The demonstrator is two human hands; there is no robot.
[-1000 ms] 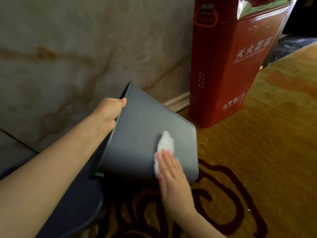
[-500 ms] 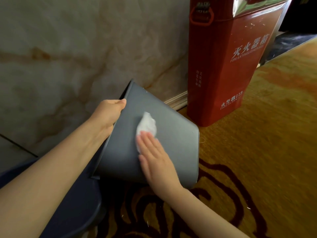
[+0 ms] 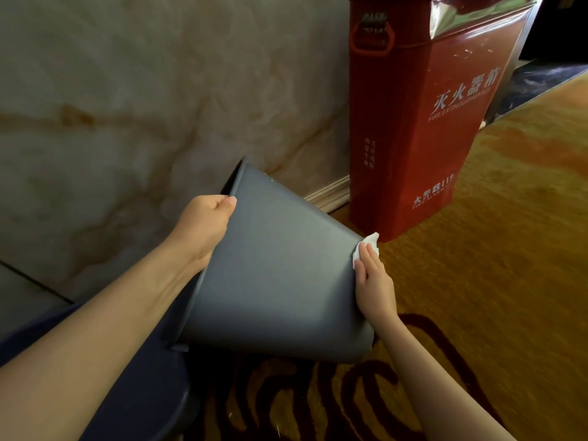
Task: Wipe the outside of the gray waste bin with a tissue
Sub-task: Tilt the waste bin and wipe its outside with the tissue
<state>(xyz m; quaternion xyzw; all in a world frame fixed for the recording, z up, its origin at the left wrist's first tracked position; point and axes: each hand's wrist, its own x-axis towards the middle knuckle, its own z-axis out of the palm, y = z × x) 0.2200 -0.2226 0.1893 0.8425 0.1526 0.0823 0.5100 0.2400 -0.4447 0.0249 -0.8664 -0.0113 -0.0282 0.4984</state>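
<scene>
The gray waste bin (image 3: 276, 281) lies tipped over the patterned carpet (image 3: 493, 265) close to the marble wall (image 3: 127, 106), its long axis running from the open rim at upper left down to the base at lower right. The left hand (image 3: 203, 227) is clenched on that rim, propping it up. The right hand (image 3: 374, 281), fingers flat, presses the white tissue (image 3: 366, 248) on the base-end corner nearest the red fire extinguisher box (image 3: 423, 122), so I judge the broad wall still to wipe lies to its left, toward the rim.

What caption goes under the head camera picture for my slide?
Left hand tips the gray waste bin while right hand presses a tissue at its base edge.
</scene>
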